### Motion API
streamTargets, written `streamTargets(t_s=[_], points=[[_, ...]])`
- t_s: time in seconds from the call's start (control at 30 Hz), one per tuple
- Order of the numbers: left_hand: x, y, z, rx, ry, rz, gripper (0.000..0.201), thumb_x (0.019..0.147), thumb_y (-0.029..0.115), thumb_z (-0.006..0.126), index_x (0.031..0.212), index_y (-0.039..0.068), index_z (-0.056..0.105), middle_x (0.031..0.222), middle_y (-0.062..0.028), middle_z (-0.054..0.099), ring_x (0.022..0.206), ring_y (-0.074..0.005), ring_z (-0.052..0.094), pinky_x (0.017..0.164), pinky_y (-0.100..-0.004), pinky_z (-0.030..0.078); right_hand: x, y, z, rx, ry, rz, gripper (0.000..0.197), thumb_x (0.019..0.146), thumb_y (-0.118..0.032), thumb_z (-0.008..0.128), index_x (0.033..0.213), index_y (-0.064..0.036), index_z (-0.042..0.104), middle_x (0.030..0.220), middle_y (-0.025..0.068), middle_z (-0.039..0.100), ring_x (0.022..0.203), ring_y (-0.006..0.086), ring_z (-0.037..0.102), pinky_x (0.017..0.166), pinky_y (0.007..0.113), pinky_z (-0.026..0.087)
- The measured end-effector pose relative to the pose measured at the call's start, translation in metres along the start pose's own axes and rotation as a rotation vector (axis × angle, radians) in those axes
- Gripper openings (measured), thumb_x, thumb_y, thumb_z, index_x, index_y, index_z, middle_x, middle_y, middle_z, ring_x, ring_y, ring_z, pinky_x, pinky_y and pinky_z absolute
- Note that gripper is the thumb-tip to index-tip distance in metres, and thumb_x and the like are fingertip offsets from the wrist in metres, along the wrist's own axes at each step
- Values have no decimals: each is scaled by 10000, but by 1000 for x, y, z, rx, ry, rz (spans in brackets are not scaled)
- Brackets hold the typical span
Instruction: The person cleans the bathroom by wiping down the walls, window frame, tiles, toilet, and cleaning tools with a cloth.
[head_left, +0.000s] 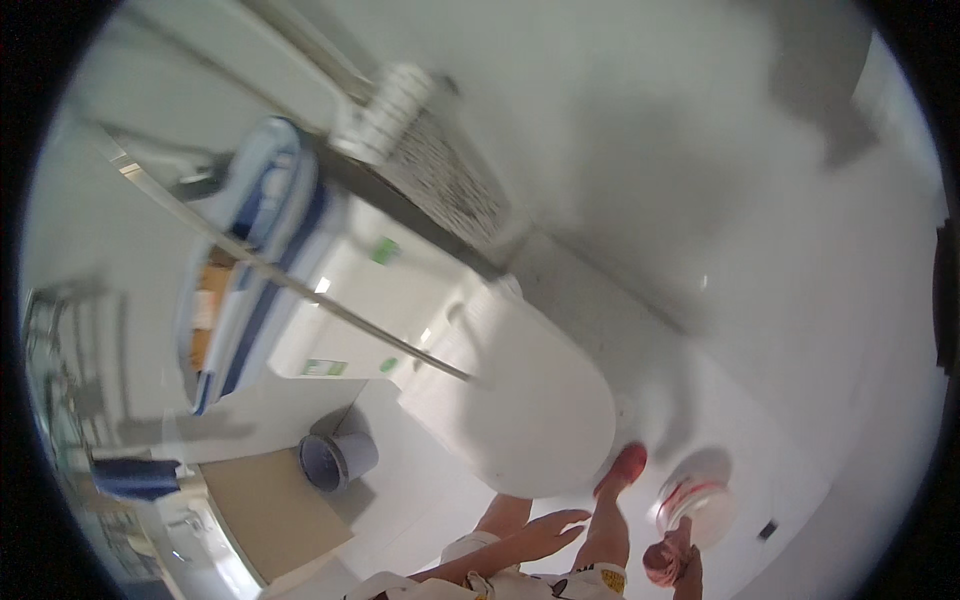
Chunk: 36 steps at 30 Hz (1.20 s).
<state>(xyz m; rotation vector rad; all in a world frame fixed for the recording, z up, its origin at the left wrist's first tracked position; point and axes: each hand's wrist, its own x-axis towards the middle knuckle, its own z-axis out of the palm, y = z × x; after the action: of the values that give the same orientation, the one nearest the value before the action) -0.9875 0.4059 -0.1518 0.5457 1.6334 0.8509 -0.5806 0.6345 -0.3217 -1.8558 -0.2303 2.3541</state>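
Observation:
My left hand is in front of my thighs, its fingers stretched out and nothing in it. At the lower right, my right hand is closed on a bunched pink cloth. The cloth is beside and partly over a whitish bucket with a red band near its rim. The bucket's contents cannot be made out. Ahead of my legs is a white toilet with its lid down.
A thin metal pole crosses in front of the toilet tank. On the tank side sits a blue-and-white container with brown items. A bluish waste bin stands left of the toilet, near a sink. My red shoe is beside the toilet.

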Motion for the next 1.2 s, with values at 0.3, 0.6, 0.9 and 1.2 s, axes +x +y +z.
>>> streamTargets(t_s=[0.3, 0.6, 0.9, 1.2], points=[[-213, 56, -59, 123, 769, 13, 287, 914, 179, 492, 1080, -19, 617, 1154, -167, 604, 1074, -323, 565, 936, -413, 456, -149, -48, 308, -368, -518, -220, 442, 992, -331, 396, 1280, -3, 468, 1273, 150, 552, 1145, 281, 549, 1017, 428, 423], [-408, 59, -241, 826, 1638, 209, 451, 807, 53, 629, 1238, -7, 511, 1300, -215, 501, 1207, -411, 465, 1029, -460, 374, -270, 81, 517, -581, -954, -206, 456, 985, -326, 425, 1301, 2, 449, 1302, 146, 530, 1169, 276, 532, 1036, 421, 406], [-521, 54, -387, 1127, 1595, 327, 462, 804, 35, 613, 1253, 13, 506, 1342, -196, 459, 1250, -385, 430, 1032, -468, 360, -413, 218, 666, -456, -1487, -451, 509, 939, -293, 553, 1327, -4, 391, 1273, 116, 520, 1171, 232, 522, 1014, 361, 413], [-508, 66, -486, 1393, 1561, 409, 494, 810, 61, 601, 1289, 45, 483, 1393, -164, 423, 1293, -352, 393, 1055, -493, 323, -479, 253, 764, -274, -1476, -764, 391, 958, -216, 521, 1292, -38, 423, 1222, 97, 536, 1135, 180, 533, 984, 331, 427]])
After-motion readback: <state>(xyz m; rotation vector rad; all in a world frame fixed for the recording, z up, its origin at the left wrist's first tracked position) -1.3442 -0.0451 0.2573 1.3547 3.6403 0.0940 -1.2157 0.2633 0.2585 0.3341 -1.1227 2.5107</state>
